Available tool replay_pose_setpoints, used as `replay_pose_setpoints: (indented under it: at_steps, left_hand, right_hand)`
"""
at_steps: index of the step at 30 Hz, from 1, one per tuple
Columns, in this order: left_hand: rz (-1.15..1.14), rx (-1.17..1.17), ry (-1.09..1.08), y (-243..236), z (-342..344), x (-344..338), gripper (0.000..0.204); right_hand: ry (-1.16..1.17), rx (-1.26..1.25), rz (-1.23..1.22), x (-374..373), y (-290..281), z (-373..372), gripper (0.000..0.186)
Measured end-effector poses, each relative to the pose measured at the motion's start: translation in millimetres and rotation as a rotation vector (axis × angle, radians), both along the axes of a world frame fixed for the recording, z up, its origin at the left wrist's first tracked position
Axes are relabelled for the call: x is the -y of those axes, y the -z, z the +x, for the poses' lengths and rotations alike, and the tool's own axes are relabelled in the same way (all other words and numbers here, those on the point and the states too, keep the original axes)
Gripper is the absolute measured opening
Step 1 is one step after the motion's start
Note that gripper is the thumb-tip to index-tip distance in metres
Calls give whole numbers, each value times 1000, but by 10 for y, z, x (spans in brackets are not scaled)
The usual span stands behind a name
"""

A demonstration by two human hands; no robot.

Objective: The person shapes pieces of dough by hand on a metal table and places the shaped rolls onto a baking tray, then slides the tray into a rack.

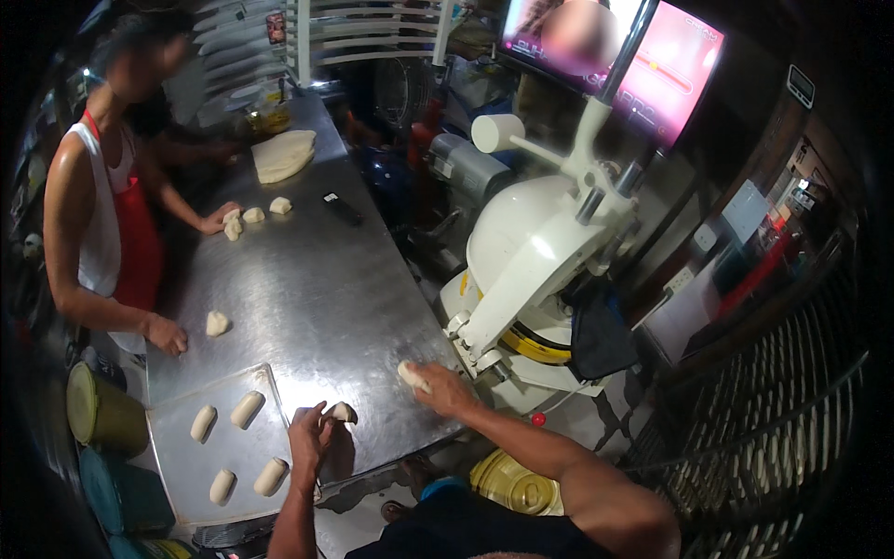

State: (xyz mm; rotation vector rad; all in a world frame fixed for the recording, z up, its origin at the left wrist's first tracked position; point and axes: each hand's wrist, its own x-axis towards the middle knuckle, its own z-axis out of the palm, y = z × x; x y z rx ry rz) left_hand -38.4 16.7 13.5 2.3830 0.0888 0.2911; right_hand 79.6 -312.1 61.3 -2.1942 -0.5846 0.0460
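Near the front of the metal table, my left hand point(309, 436) has its fingertips pinched at a small, partly shadowed piece of dough point(345, 412). My right hand point(447, 391), reaching to the table's right edge, has its fingers closed on a pale dough piece point(411, 375) that pokes out at the fingertips. Left of my left hand lies a baking tray point(177, 466) bearing several oblong dough rolls point(270, 476), spaced apart. Farther up the table a single dough lump point(217, 323) rests beside a co-worker's hand point(166, 334).
Across the left side a co-worker in a red apron point(140, 233) handles small dough pieces point(253, 215). A large dough slab point(284, 156) and a black handheld device point(343, 209) lie farther back. A white machine point(531, 233) stands close along the right; buckets point(107, 410) stand at left.
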Motion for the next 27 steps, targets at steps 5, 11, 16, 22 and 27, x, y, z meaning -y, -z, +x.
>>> replay_pose_setpoints:
  at_steps: [5, 11, 16, 22, 27]
  left_hand:
    - [27, -365, 35, -269, 178, 136, 36]
    - [480, 114, 471, -324, 548, 530, 69]
    - [341, 29, 378, -167, 534, 564, 47]
    - [150, 153, 259, -340, 759, 444, 17]
    - [329, 171, 63, 47, 1028, 398, 32]
  right_hand:
    - [-54, 253, -421, -160, -160, 271, 69]
    - [-242, 406, -413, -608, 189, 412, 65]
    - [-186, 407, -395, -607, 392, 487, 57]
    - [-168, 499, -357, -570, 399, 482, 59]
    - [-176, 490, -340, -637, 324, 490, 58]
